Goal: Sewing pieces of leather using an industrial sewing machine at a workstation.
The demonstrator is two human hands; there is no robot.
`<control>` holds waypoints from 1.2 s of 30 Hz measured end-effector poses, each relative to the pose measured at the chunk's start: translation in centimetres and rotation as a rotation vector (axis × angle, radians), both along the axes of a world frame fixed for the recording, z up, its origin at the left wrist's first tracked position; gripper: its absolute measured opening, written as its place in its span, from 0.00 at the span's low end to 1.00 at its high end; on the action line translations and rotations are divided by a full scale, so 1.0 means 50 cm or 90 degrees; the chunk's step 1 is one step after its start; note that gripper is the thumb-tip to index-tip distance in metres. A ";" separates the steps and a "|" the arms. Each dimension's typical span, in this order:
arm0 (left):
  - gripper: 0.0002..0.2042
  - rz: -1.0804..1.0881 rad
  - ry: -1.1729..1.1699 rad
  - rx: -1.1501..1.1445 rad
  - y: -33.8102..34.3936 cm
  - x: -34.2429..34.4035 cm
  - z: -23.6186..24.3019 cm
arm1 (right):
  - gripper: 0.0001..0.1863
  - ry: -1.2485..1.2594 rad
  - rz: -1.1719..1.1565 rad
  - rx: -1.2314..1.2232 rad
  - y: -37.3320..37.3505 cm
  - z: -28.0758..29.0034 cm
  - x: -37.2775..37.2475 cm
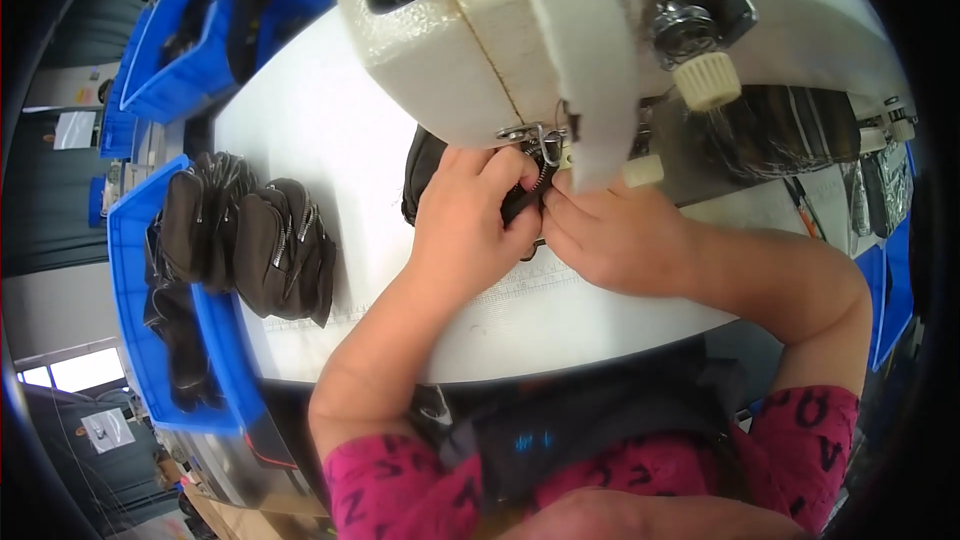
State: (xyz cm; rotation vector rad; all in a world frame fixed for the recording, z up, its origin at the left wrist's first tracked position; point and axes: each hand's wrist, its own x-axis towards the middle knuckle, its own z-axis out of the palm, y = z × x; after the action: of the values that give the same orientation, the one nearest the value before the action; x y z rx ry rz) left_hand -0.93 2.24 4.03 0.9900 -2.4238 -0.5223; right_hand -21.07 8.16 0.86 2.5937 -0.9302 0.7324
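A dark fabric pouch (423, 172) with a metal zipper lies under the needle area of a white sewing machine (440, 80). My left hand (462, 215) is closed on the pouch, its thumb and fingers curled around the zipper edge (522, 202). From the right, my right hand (625, 245) pinches the same edge, close to my left fingertips. Both hands are just below the presser foot. The machine head and my fingers hide much of the pouch, and the needle tip cannot be made out.
Several dark zippered pouches (280, 250) are piled on the white table (385, 285) at left, partly over a blue bin (225, 360). More blue bins (180, 60) stand at the far left. A dark pouch bundle (785, 130) and pens (805, 208) lie at right.
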 end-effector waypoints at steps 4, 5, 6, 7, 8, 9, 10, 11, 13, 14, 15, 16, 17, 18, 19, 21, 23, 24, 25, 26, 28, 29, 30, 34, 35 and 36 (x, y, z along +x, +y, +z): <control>0.08 -0.054 0.027 0.115 -0.011 0.029 0.021 | 0.08 0.012 -0.012 0.068 -0.001 0.010 -0.007; 0.11 -0.087 0.022 0.112 -0.024 0.040 0.023 | 0.08 0.009 -0.014 0.065 0.000 0.013 -0.009; 0.11 -0.085 0.018 0.110 -0.024 0.039 0.028 | 0.08 -0.002 -0.012 0.066 -0.001 0.011 -0.008; 0.11 -0.025 0.025 0.221 -0.023 0.036 0.036 | 0.08 -0.012 -0.010 0.066 -0.002 0.011 -0.005; 0.12 0.037 0.032 0.331 -0.023 0.033 0.041 | 0.08 -0.015 -0.009 0.064 -0.002 0.014 -0.002; 0.11 0.060 0.094 0.369 -0.024 0.030 0.024 | 0.09 -0.065 -0.003 0.058 -0.002 0.021 -0.001; 0.11 0.064 0.093 0.367 -0.024 0.032 0.015 | 0.11 -0.115 0.004 0.052 -0.004 0.025 0.002; 0.10 0.071 0.130 0.411 -0.024 0.034 0.009 | 0.11 -0.116 0.007 0.050 -0.010 0.028 0.008; 0.08 0.086 0.187 0.491 -0.022 0.028 0.011 | 0.13 -0.208 -0.005 -0.036 -0.022 0.034 0.016; 0.08 0.085 0.189 0.491 -0.020 0.027 0.008 | 0.13 -0.206 -0.005 -0.037 -0.017 0.032 0.012; 0.07 0.087 0.191 0.486 -0.019 0.030 0.002 | 0.14 -0.162 -0.005 0.070 -0.007 0.030 0.006; 0.07 0.089 0.194 0.482 -0.019 0.034 -0.005 | 0.16 -0.116 -0.006 0.177 0.000 0.029 0.003; 0.07 0.063 0.241 0.519 -0.024 0.040 -0.017 | 0.16 -0.115 -0.004 0.177 0.002 0.028 0.002; 0.07 0.064 0.243 0.519 -0.025 0.038 -0.019 | 0.19 -0.118 0.005 0.212 0.002 0.030 0.001; 0.07 0.076 0.289 0.523 -0.024 0.035 -0.022 | 0.22 -0.120 0.015 0.248 0.003 0.030 0.001; 0.08 0.090 0.336 0.528 -0.029 0.034 -0.018 | 0.23 -0.136 0.013 0.232 0.007 0.025 0.005; 0.09 0.219 0.447 0.675 -0.041 0.038 0.003 | 0.23 -0.153 0.010 0.215 0.005 0.015 0.006; 0.09 0.217 0.447 0.677 -0.046 0.041 0.012 | 0.21 -0.123 0.035 0.156 0.003 0.008 0.003; 0.08 0.240 0.440 0.679 -0.051 0.046 0.021 | 0.19 -0.093 0.058 0.097 0.003 0.001 0.001; 0.08 0.262 0.432 0.681 -0.056 0.049 0.026 | 0.19 -0.093 0.056 0.097 0.004 -0.003 -0.001; 0.07 0.215 0.461 0.682 -0.060 0.063 0.006 | 0.16 -0.070 0.050 0.078 0.005 -0.003 0.001; 0.07 0.182 0.319 0.437 -0.057 0.072 -0.008 | 0.16 -0.071 0.051 0.074 0.004 0.002 0.004; 0.08 0.141 0.176 0.197 -0.054 0.072 -0.019 | 0.15 -0.077 0.055 0.077 0.003 0.003 0.005; 0.17 -0.077 0.150 -0.192 0.006 0.034 0.032 | 0.13 -0.087 0.045 0.080 0.006 0.000 0.000; 0.17 -0.081 0.149 -0.192 0.015 0.031 0.036 | 0.13 -0.088 0.041 0.079 0.006 -0.001 -0.001; 0.18 -0.176 0.115 -0.175 0.025 0.025 0.039 | 0.11 -0.091 0.046 0.108 0.007 -0.002 -0.003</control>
State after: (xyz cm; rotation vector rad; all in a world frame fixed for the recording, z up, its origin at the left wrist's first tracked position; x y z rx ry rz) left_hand 0.33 3.47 5.98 0.4771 -2.3969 -0.3403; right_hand -21.22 8.52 0.78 2.7639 -0.9835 0.9059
